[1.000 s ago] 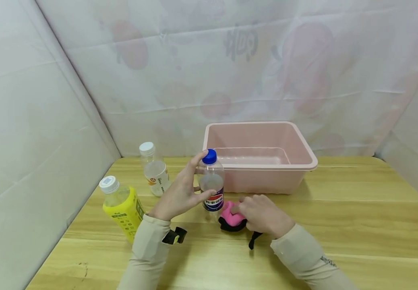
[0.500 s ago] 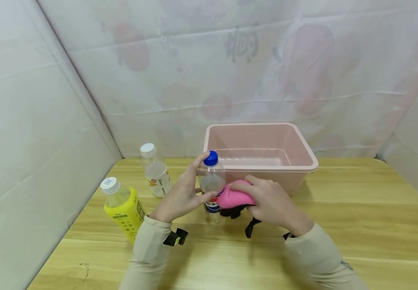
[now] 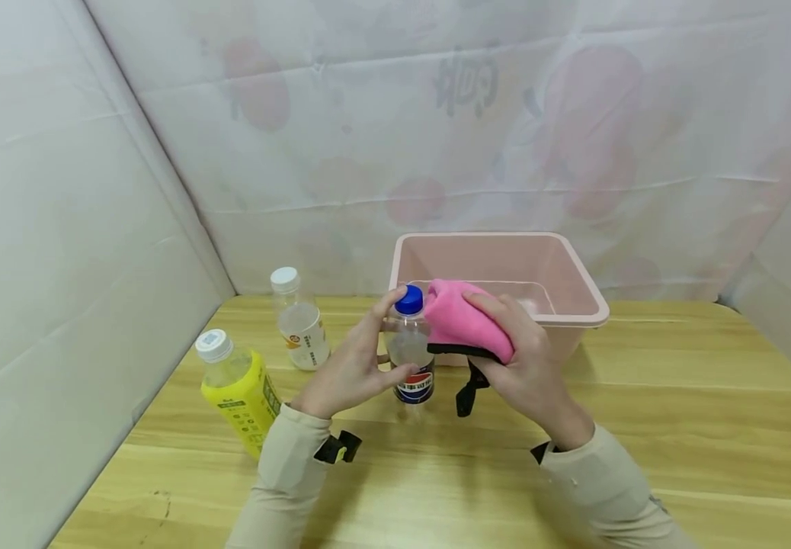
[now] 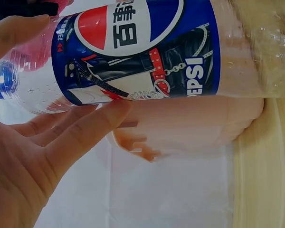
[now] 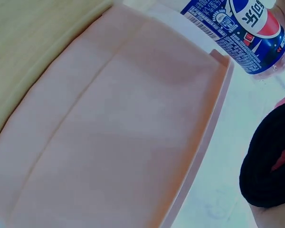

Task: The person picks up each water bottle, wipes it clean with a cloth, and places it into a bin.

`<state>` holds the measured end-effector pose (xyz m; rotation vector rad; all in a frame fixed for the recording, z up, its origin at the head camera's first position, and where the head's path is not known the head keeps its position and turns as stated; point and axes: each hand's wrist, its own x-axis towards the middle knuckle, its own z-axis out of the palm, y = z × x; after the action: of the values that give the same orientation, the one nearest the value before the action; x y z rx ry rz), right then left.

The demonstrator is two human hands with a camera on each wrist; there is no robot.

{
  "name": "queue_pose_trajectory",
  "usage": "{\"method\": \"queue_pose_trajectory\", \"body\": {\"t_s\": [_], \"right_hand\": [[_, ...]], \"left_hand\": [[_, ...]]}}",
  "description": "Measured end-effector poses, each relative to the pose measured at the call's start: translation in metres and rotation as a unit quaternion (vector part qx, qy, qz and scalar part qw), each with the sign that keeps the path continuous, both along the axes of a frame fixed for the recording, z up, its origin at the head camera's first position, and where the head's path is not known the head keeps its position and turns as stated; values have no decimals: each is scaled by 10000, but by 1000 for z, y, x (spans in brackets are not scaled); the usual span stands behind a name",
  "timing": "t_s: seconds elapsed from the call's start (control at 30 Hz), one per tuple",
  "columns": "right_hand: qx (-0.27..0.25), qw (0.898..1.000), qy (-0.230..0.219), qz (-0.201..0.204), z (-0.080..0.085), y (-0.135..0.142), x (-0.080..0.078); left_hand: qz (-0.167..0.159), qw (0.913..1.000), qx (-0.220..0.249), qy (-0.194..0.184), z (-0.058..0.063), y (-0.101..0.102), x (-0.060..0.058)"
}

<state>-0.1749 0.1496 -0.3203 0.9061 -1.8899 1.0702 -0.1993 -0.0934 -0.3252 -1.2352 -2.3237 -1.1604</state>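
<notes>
A clear Pepsi bottle (image 3: 414,383) with a blue cap (image 3: 409,299) stands upright in the head view. My left hand (image 3: 354,366) grips it round the upper part, thumb on one side and fingers on the other, as the left wrist view shows on the bottle (image 4: 142,52). Raised beside the cap is a pink fleecy piece (image 3: 464,320) with black edging and a hanging black strap (image 3: 468,393). My right hand (image 3: 533,366) grips it from the right. In the right wrist view, its black-edged opening (image 5: 259,166) shows at the right, below the bottle (image 5: 242,33).
A pink plastic tub (image 3: 590,316) stands right behind the bottle and the pink piece. To the left are a white-capped clear bottle (image 3: 304,335) and a yellow-wrapped bottle (image 3: 244,404). Pale cloth (image 3: 341,137) hangs behind the wooden table (image 3: 677,427).
My right hand has lifted the pink fleecy piece from the table up to the height of the bottle's cap. My left hand has kept its hold on the bottle.
</notes>
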Motion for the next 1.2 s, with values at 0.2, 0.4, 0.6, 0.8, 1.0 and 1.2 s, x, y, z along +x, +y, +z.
{"method": "queue_pose_trajectory", "body": {"t_s": [0.2, 0.4, 0.6, 0.8, 1.0, 1.2], "right_hand": [[-345, 9994, 14, 16, 0, 0, -1], [-503, 9985, 93, 187, -5, -3, -4], [234, 9994, -5, 245, -6, -2, -6], [563, 9981, 114, 229, -4, 5, -9], [1352, 9906, 118, 147, -7, 16, -13], [2916, 9559, -212, -292, -21, 22, -18]], "left_hand": [[-24, 9998, -31, 198, 1, 0, -1], [10, 9997, -44, 257, 1, 0, -1], [-23, 9997, 0, 247, 1, 0, 0], [-30, 9997, 31, 226, 2, 1, -1], [-14, 9999, 113, 12, 1, 0, 0], [48, 9999, -5, 119, 1, 0, 2]]}}
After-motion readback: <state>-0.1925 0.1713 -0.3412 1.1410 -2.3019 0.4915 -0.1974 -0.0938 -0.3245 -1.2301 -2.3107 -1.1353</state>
